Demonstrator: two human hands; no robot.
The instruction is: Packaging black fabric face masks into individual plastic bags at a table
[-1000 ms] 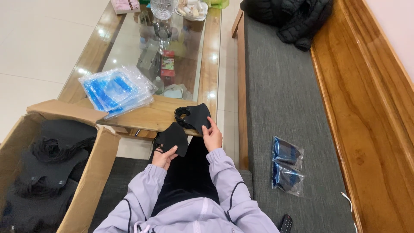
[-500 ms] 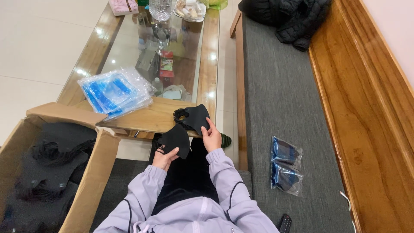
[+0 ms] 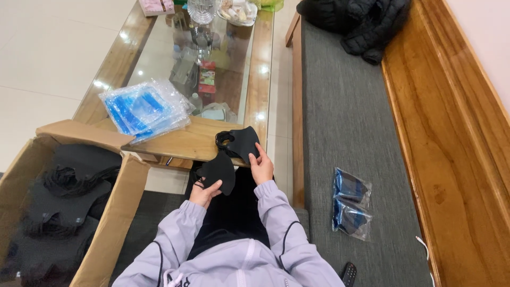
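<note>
My left hand (image 3: pixel 203 193) holds a black face mask (image 3: pixel 219 171) above my lap, fingers pinching its lower edge. My right hand (image 3: pixel 261 163) grips a second black face mask (image 3: pixel 243 142) that rests on the near corner of the wooden table (image 3: pixel 186 143), its ear loops curling to the left. The two masks nearly touch. Lilac jacket sleeves cover both of my forearms.
A stack of clear blue plastic packets (image 3: pixel 143 109) lies on the table's near left. An open cardboard box (image 3: pixel 114 212) of black masks stands at my left. Packed masks in a bag (image 3: pixel 350 210) lie on the grey bench cushion (image 3: pixel 345 117). A black jacket (image 3: pixel 361 24) sits at the far end.
Both hands stay on their masks with only slight shifts; the right hand's mask has settled a little nearer on the table corner.
</note>
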